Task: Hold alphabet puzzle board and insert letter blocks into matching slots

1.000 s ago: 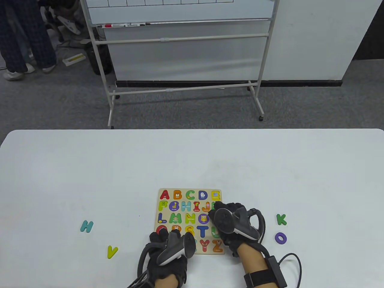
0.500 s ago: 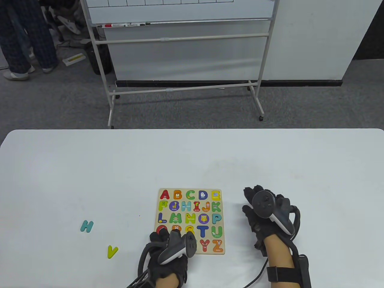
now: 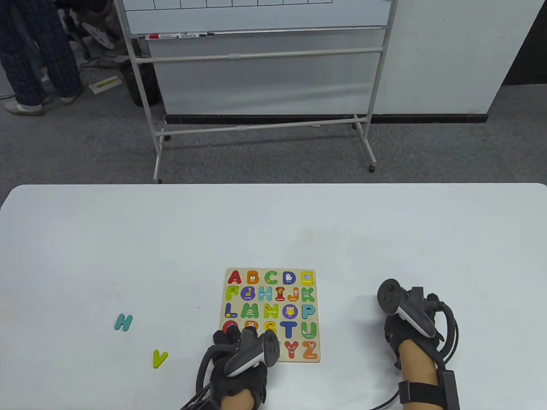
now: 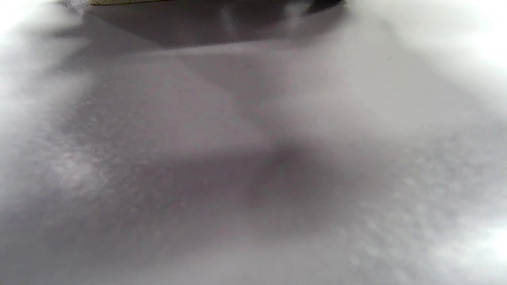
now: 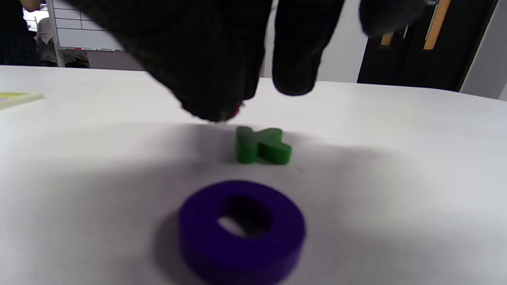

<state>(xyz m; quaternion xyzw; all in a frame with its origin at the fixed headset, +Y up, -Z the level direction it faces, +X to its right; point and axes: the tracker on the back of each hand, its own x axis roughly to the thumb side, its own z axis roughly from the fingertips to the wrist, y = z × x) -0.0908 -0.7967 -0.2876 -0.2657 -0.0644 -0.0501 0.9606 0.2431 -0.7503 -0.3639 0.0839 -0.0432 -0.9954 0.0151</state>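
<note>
The wooden alphabet puzzle board point(image 3: 271, 315) lies flat near the front edge of the white table point(image 3: 273, 230), most slots filled with coloured letters. The left hand point(image 3: 239, 363) rests on the board's near left corner, pinning it; how its fingers lie, I cannot tell. Four blocks wait off the board: a teal letter H point(image 3: 124, 322) and a yellow-green letter V point(image 3: 160, 358) well to its left, a green letter K point(image 5: 262, 145) and a purple letter O point(image 5: 241, 229) to its right. So it's mostly done. A second ago the right hand point(image 3: 410, 320) was over the board's right side; now it hovers above the K and O, fingertips point(image 5: 295, 79) spread, holding nothing.
</note>
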